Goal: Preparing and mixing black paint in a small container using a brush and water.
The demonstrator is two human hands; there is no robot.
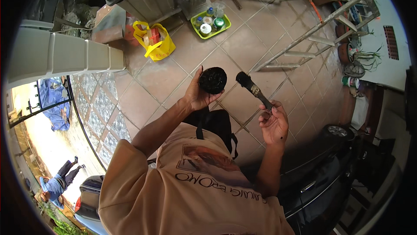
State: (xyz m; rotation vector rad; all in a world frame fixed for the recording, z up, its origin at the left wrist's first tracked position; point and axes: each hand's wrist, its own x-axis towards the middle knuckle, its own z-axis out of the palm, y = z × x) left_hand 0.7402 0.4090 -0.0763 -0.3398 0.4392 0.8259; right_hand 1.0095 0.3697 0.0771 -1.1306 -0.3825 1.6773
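Above glossy tiles (pixel 243 52), round black tin (pixel 213 80)

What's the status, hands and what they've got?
Left hand grips a round black tin, held up. Right hand holds a black brush by its handle, bristles apart from the tin. Nothing between them.

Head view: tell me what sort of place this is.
Probably a home's tiled carport or front yard. A dark car is parked on the tiled floor, a ladder lies beside it, and an iron gate opens to the street.
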